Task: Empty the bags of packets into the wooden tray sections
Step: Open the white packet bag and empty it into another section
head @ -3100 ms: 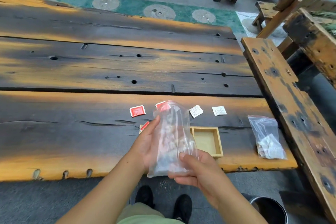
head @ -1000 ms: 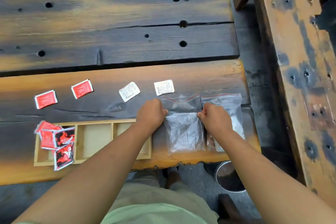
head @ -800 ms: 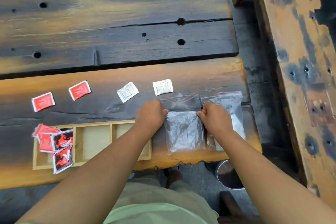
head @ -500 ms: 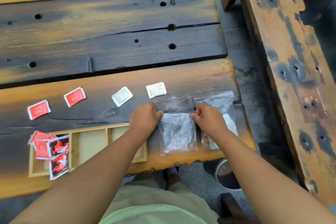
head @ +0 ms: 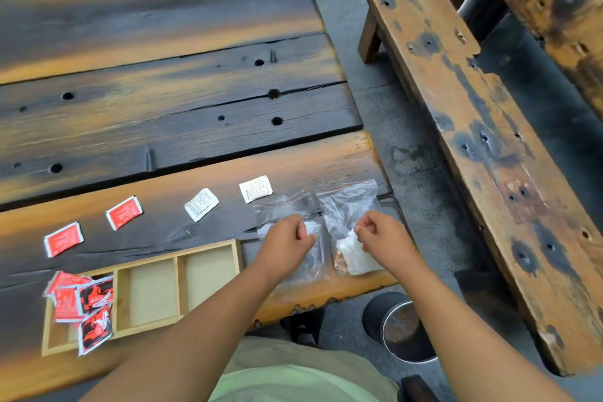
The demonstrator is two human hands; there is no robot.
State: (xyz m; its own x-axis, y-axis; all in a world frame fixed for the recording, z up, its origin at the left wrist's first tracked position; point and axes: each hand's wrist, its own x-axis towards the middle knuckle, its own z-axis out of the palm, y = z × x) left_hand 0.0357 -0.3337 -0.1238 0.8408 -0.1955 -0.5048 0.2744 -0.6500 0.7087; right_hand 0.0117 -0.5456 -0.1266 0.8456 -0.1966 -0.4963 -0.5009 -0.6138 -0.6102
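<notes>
Red packets (head: 81, 300) overhang the tray (head: 178, 290) rim and may slide off. Left hand (head: 287, 238) curls over the flat bag (head: 284, 206), right hand (head: 381, 235) over the full bag (head: 352, 206) at the tabletop (head: 163, 140) corner. I can't tell if either grips — sloppy lift spills packets.

Nothing you can read here. Print on your white packets (head: 255, 189) and red packets (head: 124, 212): too small and blurred to make out.
</notes>
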